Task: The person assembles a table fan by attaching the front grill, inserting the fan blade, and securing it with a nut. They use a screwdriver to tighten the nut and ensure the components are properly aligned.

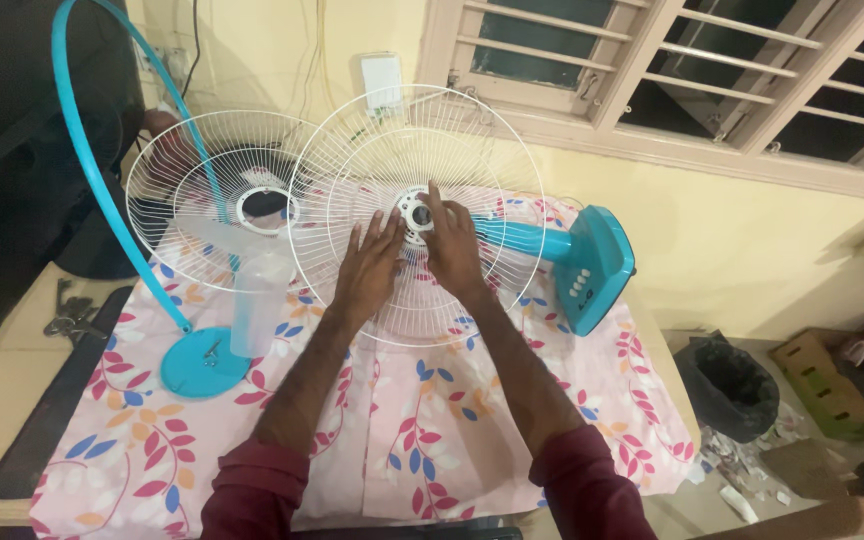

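hands press flat, fingers spread, on a white wire fan guard (422,300): left hand (367,265) steadying it, right hand (449,243) at its white centre ring (414,212). it lies over the teal fan body (582,265) on a floral cloth (432,430).

Both hands hide part of the grille hub (414,212); sleeves are cut off below.

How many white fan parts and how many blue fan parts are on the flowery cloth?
White wire fan grilles: 2 (rear grille under both hands, front grille)
Blue parts: 3 (fan base, ring, round cap)
Total: 5
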